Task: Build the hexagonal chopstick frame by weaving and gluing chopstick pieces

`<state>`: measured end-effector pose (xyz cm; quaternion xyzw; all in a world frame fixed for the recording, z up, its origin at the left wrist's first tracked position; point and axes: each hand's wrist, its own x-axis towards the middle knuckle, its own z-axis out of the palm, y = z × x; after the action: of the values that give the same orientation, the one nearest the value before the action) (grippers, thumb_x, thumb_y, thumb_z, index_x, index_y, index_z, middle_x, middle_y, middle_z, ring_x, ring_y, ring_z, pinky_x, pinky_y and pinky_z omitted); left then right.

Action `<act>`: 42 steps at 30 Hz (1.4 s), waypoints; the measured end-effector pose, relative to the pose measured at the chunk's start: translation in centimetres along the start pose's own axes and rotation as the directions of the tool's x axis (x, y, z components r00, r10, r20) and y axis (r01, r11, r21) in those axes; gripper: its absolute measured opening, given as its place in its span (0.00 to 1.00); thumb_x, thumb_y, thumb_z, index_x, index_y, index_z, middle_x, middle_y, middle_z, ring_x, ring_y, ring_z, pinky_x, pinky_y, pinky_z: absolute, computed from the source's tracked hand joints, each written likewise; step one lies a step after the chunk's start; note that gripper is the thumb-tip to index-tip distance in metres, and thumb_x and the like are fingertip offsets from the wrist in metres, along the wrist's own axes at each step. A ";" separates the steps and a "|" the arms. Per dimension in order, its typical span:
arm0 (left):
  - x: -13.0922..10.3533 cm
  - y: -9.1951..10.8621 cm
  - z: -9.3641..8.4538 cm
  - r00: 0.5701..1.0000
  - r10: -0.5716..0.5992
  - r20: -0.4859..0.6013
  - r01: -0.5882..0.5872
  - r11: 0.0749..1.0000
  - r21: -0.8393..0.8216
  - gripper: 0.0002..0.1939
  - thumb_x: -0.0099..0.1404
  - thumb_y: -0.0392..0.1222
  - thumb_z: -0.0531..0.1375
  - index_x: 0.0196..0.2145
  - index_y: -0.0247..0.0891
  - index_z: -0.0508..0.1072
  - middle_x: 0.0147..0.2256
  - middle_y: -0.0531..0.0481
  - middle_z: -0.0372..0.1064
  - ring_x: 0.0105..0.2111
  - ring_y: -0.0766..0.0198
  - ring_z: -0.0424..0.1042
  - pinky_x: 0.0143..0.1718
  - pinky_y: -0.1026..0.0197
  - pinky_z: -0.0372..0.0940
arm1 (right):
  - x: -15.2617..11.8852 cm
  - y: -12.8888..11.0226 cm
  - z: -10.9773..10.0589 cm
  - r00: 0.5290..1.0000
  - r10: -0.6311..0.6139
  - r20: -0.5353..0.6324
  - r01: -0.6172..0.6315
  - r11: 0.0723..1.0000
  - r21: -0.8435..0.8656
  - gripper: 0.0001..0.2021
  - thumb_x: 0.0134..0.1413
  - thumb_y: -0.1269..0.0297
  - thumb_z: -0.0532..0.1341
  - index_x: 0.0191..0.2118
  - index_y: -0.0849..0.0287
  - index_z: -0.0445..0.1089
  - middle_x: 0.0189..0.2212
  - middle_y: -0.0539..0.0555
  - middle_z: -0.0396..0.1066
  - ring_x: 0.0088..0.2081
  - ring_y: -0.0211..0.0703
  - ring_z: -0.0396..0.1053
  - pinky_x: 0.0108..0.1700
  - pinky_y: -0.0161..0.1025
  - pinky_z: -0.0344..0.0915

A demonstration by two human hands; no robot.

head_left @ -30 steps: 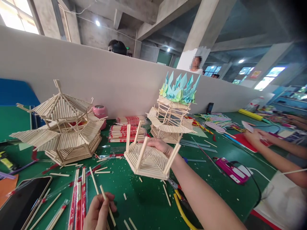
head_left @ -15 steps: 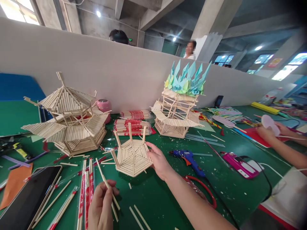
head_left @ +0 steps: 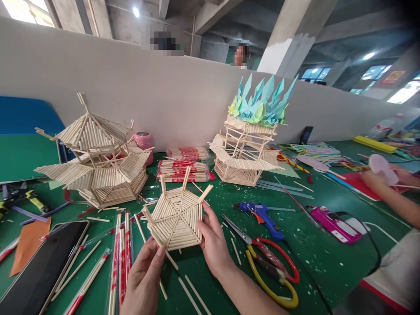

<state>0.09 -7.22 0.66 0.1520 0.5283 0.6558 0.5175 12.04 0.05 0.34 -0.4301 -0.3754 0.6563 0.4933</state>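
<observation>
A hexagonal platform of wooden sticks (head_left: 179,216), with short upright posts at several corners, is held tilted above the green table. My right hand (head_left: 213,240) grips its right edge between thumb and fingers. At the lower left edge my left hand (head_left: 146,273) pinches the platform near a corner, its fingertips partly hidden. Loose sticks (head_left: 193,293) lie on the table below. A two-tier stick pavilion (head_left: 98,170) stands behind to the left, and another stick tower (head_left: 244,153) topped with blue and green folded paper stands behind to the right.
Scissors (head_left: 262,253) and a blue glue gun (head_left: 260,216) lie right of my right hand. A phone (head_left: 46,271) and packaged chopsticks (head_left: 121,258) are at the left. Another person's hand (head_left: 377,181) holds a pale oval piece at the far right, beyond a pink device (head_left: 337,225).
My left hand has let go of the loose stick and now holds the platform. The platform has shifted slightly left and tilted up. The scissors, earlier mostly behind my right forearm, now show.
</observation>
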 end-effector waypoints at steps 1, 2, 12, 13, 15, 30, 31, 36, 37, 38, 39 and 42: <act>0.2 -0.1 -0.1 0.999 -0.034 0.042 0.036 0.998 -0.053 0.14 0.47 0.46 0.66 0.31 0.38 0.72 0.34 0.49 0.70 0.40 0.57 0.68 0.38 0.62 0.66 | -0.2 0.1 0.1 1.000 -0.013 0.021 0.013 1.000 0.002 0.28 0.47 0.64 0.55 0.56 0.59 0.48 0.45 0.58 0.66 0.45 0.50 0.66 0.44 0.44 0.63; 0.5 -0.1 -0.3 0.996 -0.050 0.078 0.057 0.995 -0.087 0.13 0.47 0.44 0.66 0.31 0.38 0.72 0.32 0.50 0.70 0.37 0.59 0.70 0.36 0.63 0.66 | -0.3 0.3 0.2 0.998 -0.027 0.050 0.027 1.000 -0.008 0.28 0.47 0.64 0.55 0.56 0.59 0.48 0.45 0.58 0.66 0.46 0.50 0.66 0.46 0.44 0.63; 1.7 4.0 -1.5 0.969 0.163 -0.187 -0.193 0.969 -0.155 0.11 0.44 0.39 0.68 0.26 0.38 0.71 0.31 0.55 0.69 0.34 0.67 0.68 0.33 0.74 0.67 | -1.1 0.2 -0.8 0.806 -0.152 0.572 0.485 0.724 -0.491 0.16 0.57 0.62 0.50 0.49 0.56 0.66 0.51 0.55 0.65 0.54 0.47 0.57 0.56 0.45 0.50; 1.8 4.4 -1.8 0.959 0.209 -0.192 -0.239 0.959 -0.150 0.10 0.46 0.39 0.67 0.27 0.38 0.71 0.32 0.54 0.69 0.35 0.67 0.68 0.34 0.73 0.67 | -1.2 0.1 -0.4 0.720 -0.098 0.687 0.579 0.630 -0.518 0.17 0.57 0.63 0.50 0.50 0.57 0.65 0.52 0.55 0.63 0.57 0.47 0.53 0.58 0.46 0.46; 1.9 4.9 -2.4 0.952 0.261 -0.161 -0.283 0.949 -0.136 0.07 0.49 0.37 0.65 0.27 0.39 0.71 0.33 0.54 0.69 0.36 0.65 0.68 0.34 0.72 0.68 | -1.2 0.0 0.5 0.564 0.071 0.823 0.729 0.425 -0.537 0.21 0.59 0.60 0.48 0.56 0.59 0.57 0.57 0.55 0.56 0.60 0.46 0.44 0.59 0.49 0.41; 0.6 5.0 -1.4 0.985 0.028 -0.169 -0.043 0.996 -0.083 0.19 0.34 0.43 0.70 0.27 0.39 0.73 0.29 0.54 0.69 0.27 0.67 0.68 0.23 0.74 0.67 | 1.7 -2.7 -3.8 0.795 0.102 0.598 0.604 -0.035 -0.797 0.37 0.55 0.44 0.44 0.62 0.68 0.42 0.62 0.61 0.36 0.62 0.53 0.30 0.59 0.55 0.31; 0.5 5.0 -1.2 0.985 0.017 -0.174 -0.031 0.996 -0.083 0.19 0.34 0.43 0.70 0.27 0.39 0.73 0.29 0.53 0.69 0.27 0.67 0.68 0.23 0.74 0.67 | 1.5 -2.6 -3.3 0.766 0.100 0.635 0.639 -0.018 -0.769 0.36 0.55 0.45 0.44 0.62 0.66 0.42 0.62 0.60 0.37 0.62 0.52 0.30 0.60 0.54 0.31; 0.4 4.8 -0.6 0.976 -0.026 -0.217 0.005 0.995 -0.097 0.21 0.32 0.43 0.71 0.27 0.38 0.74 0.32 0.51 0.71 0.33 0.61 0.69 0.26 0.72 0.69 | 0.9 -0.7 -0.1 0.561 0.124 0.819 0.817 0.079 -0.571 0.31 0.55 0.46 0.47 0.61 0.57 0.46 0.60 0.56 0.48 0.61 0.49 0.42 0.60 0.51 0.35; 0.4 4.7 -0.5 0.976 -0.043 -0.213 0.022 0.995 -0.099 0.21 0.31 0.42 0.71 0.27 0.38 0.74 0.32 0.51 0.71 0.34 0.60 0.69 0.26 0.72 0.69 | 1.1 -0.4 0.0 0.563 0.118 0.818 0.816 0.079 -0.573 0.31 0.55 0.47 0.48 0.60 0.57 0.48 0.60 0.57 0.50 0.61 0.50 0.43 0.60 0.52 0.34; 0.4 4.5 -0.5 0.975 -0.067 -0.211 0.046 0.994 -0.103 0.21 0.30 0.42 0.71 0.27 0.38 0.74 0.32 0.51 0.71 0.35 0.60 0.70 0.26 0.71 0.69 | 1.4 -0.1 -0.2 0.583 0.111 0.805 0.802 0.081 -0.592 0.31 0.54 0.48 0.50 0.60 0.58 0.49 0.59 0.57 0.51 0.60 0.51 0.43 0.60 0.52 0.33; 0.3 4.3 -0.6 0.972 -0.099 -0.215 0.076 0.991 -0.111 0.21 0.29 0.41 0.71 0.26 0.38 0.74 0.32 0.51 0.71 0.35 0.59 0.70 0.26 0.71 0.69 | 1.7 0.0 -0.7 0.615 0.105 0.781 0.777 0.085 -0.623 0.31 0.53 0.49 0.51 0.60 0.59 0.50 0.59 0.58 0.51 0.61 0.52 0.42 0.60 0.53 0.33; 0.1 3.5 -0.7 0.958 -0.202 -0.202 0.176 0.974 -0.142 0.21 0.25 0.40 0.72 0.23 0.38 0.74 0.29 0.51 0.72 0.34 0.56 0.71 0.23 0.70 0.69 | 2.9 -0.3 -3.0 0.715 0.073 0.695 0.686 0.122 -0.718 0.32 0.52 0.53 0.54 0.60 0.62 0.49 0.60 0.62 0.46 0.61 0.56 0.39 0.58 0.57 0.33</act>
<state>-2.31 -7.20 3.32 -0.0032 0.5520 0.6470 0.5260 14.47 3.12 -1.02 -0.3184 -0.9126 0.2354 0.1019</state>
